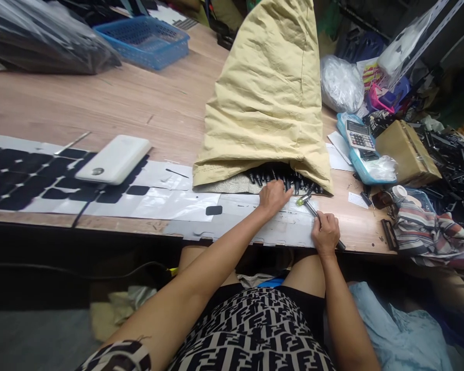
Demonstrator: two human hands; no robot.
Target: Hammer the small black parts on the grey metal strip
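My right hand is wrapped round the metal handle of a small hammer. The hammer's yellowish head lies just right of my left fingers. My left hand is at the mouth of a yellow cloth cover, against a row of slim black parts that poke out from under it. Its fingers are bent together, and whatever they grip is hidden. Beneath both hands runs a white sheet along the table's front edge.
Left lie a white power bank with a cable, a sheet of black patches and one loose black patch. A blue basket stands behind. On the right are a calculator, a cardboard box and a striped cloth.
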